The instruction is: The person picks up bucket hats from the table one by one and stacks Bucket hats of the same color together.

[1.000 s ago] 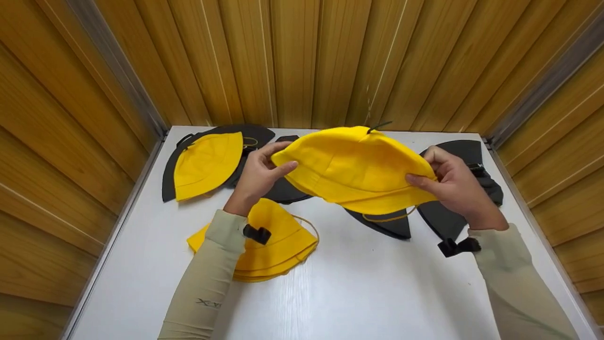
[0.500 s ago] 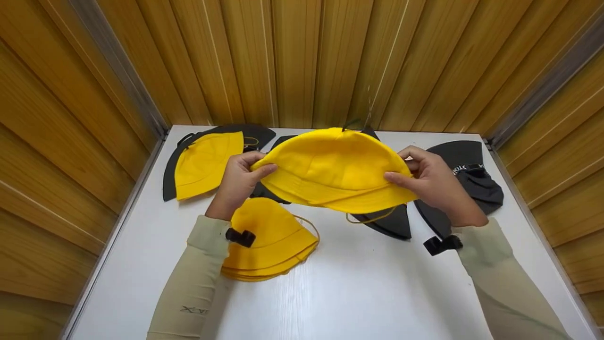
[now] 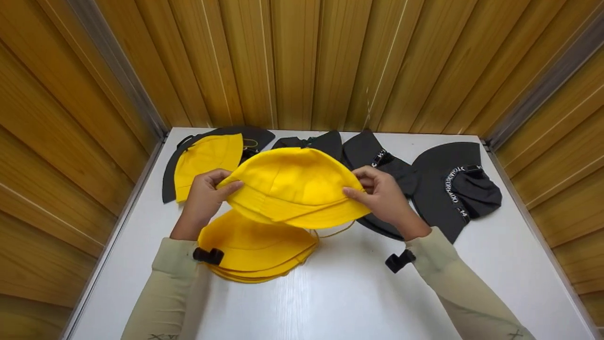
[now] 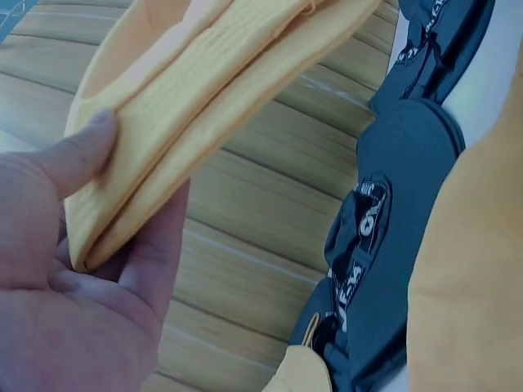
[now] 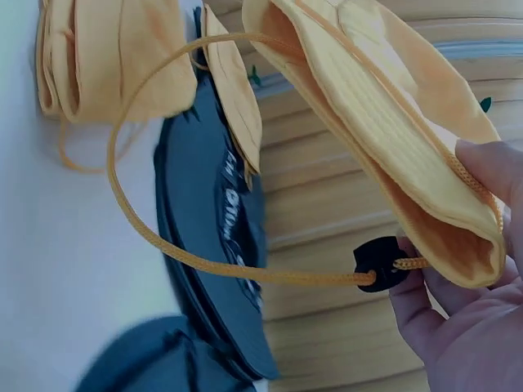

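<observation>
A yellow bucket hat (image 3: 292, 189), folded flat, is held up by its two ends above the table. My left hand (image 3: 204, 196) pinches its left end, thumb on the near side of the brim. At the other end my right hand (image 3: 386, 196) grips the brim between thumb and fingers. From the hat hangs a yellow chin cord (image 5: 204, 265) with a black cord stopper (image 5: 377, 265), close to the right fingers in the right wrist view. Just below the held hat lies a stack of folded yellow hats (image 3: 255, 262), partly covered by it and the left wrist.
Another yellow hat (image 3: 203, 163) lies on a black hat (image 3: 255, 134) at the back left. Several black hats stand along the back, one with a lettered band (image 3: 439, 184) at the right. Wooden panel walls (image 3: 292, 61) enclose the white table (image 3: 358, 297) behind and at the sides.
Both hands have carried the yellow bucket hat left and lately down, from over the black hats to over the yellow stack. The grip at both ends stays the same.
</observation>
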`<control>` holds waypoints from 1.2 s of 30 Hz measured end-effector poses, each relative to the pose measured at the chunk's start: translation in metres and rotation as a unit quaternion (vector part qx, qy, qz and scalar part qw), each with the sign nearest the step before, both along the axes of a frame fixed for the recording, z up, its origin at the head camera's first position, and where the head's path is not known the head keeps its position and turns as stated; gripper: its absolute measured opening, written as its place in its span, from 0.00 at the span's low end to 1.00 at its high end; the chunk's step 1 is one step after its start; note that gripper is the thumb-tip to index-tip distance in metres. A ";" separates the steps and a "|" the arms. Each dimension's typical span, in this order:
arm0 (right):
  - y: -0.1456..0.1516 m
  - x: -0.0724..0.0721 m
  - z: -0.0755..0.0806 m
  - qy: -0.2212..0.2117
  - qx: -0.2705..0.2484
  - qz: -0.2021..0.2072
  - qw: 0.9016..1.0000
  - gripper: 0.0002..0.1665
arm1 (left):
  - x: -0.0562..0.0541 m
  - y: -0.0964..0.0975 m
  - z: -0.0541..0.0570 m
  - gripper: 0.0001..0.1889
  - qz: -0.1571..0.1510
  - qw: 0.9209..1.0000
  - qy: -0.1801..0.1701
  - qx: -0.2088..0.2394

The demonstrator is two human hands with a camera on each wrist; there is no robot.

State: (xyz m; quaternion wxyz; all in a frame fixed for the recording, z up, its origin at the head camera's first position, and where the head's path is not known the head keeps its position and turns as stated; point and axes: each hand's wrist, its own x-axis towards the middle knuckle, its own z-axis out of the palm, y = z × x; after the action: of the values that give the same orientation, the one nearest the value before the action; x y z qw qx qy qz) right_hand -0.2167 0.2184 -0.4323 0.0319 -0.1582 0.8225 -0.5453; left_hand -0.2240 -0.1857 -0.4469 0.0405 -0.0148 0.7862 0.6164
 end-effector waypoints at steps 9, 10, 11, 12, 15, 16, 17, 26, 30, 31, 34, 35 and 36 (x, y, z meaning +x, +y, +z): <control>-0.037 0.009 -0.045 -0.040 -0.037 0.003 0.999 0.25 | 0.016 -0.035 -0.020 0.26 0.029 0.997 -0.036 -0.064; -0.042 0.010 -0.050 -0.044 -0.041 0.003 0.998 0.25 | 0.019 -0.039 -0.023 0.26 0.034 0.996 -0.041 -0.074; -0.047 0.011 -0.055 -0.049 -0.042 0.003 0.998 0.25 | 0.022 -0.044 -0.025 0.26 0.040 0.995 -0.048 -0.084; -0.051 0.013 -0.060 -0.055 -0.042 0.001 0.998 0.25 | 0.025 -0.047 -0.028 0.26 0.045 0.993 -0.055 -0.092; -0.065 0.017 -0.074 -0.077 -0.045 -0.003 0.996 0.24 | 0.034 -0.056 -0.036 0.25 0.058 0.989 -0.080 -0.111; -0.069 0.017 -0.079 -0.083 -0.043 -0.007 0.996 0.23 | 0.037 -0.058 -0.038 0.24 0.061 0.988 -0.085 -0.116; -0.073 0.018 -0.083 -0.090 -0.041 -0.011 0.995 0.22 | 0.040 -0.060 -0.041 0.23 0.064 0.987 -0.089 -0.121; -0.095 0.023 -0.103 -0.066 0.037 -0.069 0.995 0.16 | 0.049 -0.062 -0.059 0.21 0.064 0.973 -0.138 -0.176; -0.100 0.024 -0.109 -0.049 0.056 -0.084 0.994 0.15 | 0.050 -0.059 -0.066 0.22 0.063 0.963 -0.167 -0.201; -0.101 0.025 -0.110 -0.043 0.061 -0.086 0.993 0.15 | 0.051 -0.058 -0.067 0.22 0.063 0.961 -0.171 -0.209; -0.103 0.025 -0.115 -0.028 0.077 -0.087 0.993 0.14 | 0.050 -0.055 -0.071 0.22 0.059 0.954 -0.178 -0.234; -0.104 0.025 -0.116 -0.023 0.084 -0.087 0.992 0.14 | 0.050 -0.054 -0.071 0.22 0.057 0.953 -0.177 -0.241; -0.105 0.025 -0.118 -0.017 0.092 -0.088 0.992 0.15 | 0.050 -0.054 -0.072 0.22 0.053 0.951 -0.172 -0.250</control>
State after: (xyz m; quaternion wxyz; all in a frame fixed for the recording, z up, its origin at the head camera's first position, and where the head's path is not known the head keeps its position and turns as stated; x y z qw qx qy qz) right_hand -0.1913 0.1135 -0.5500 0.0122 -0.0719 0.8794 -0.4704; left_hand -0.1739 -0.2394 -0.5189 0.1373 -0.1719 0.8945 0.3891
